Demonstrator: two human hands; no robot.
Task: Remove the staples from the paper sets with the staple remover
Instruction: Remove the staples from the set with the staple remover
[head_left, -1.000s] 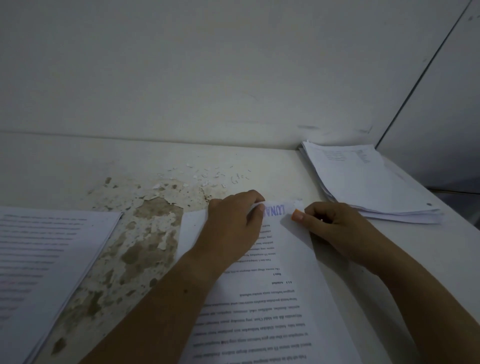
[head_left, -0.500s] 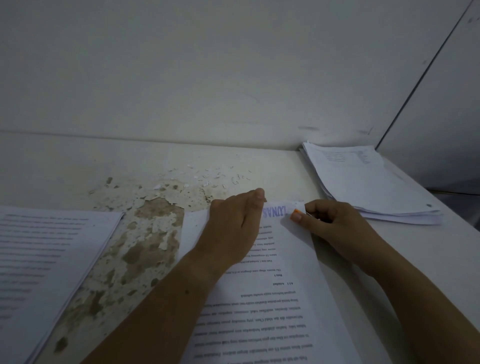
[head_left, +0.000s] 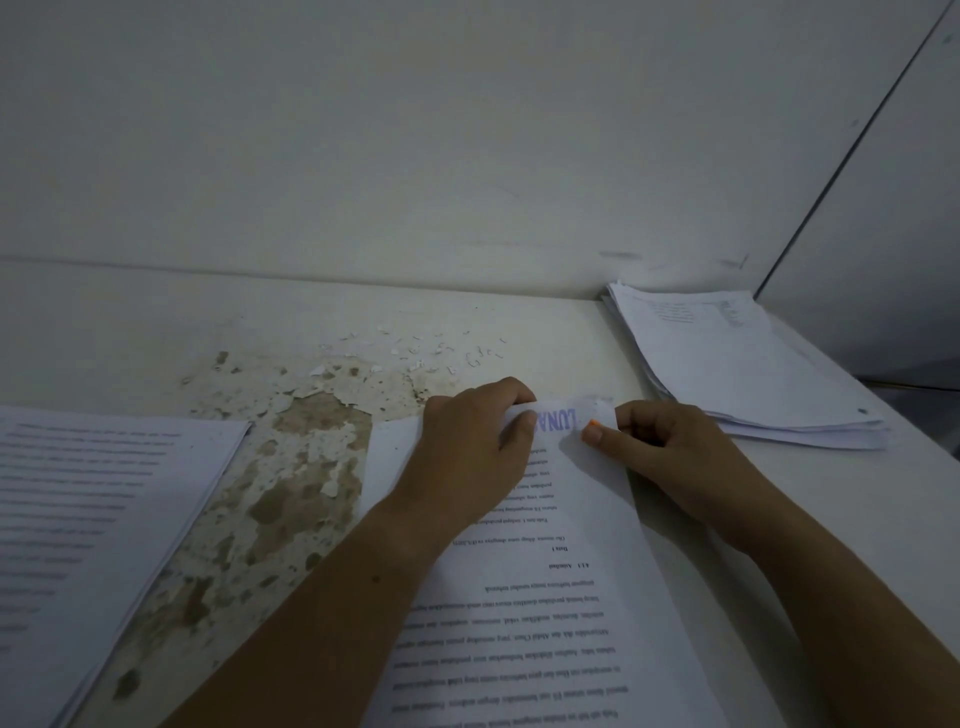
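White table, peeled brown-stained patch mid, carries left paper set at near left, centre paper set near mid, paper stack far right, w/ tiny white flakes far mid.

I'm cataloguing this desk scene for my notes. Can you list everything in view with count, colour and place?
centre paper set: one, white with black print and a blue stamp, mid-desk under the hands
left paper stack: one, white with print, left edge of the desk
right paper stack: one, white, far right corner of the desk
small scraps: many, whitish, on the desk beyond the hands
desk: one, white with a worn brown patch
wall: white, behind the desk
left hand: one, pinches the centre set's top edge
right hand: one, pinches its top right corner
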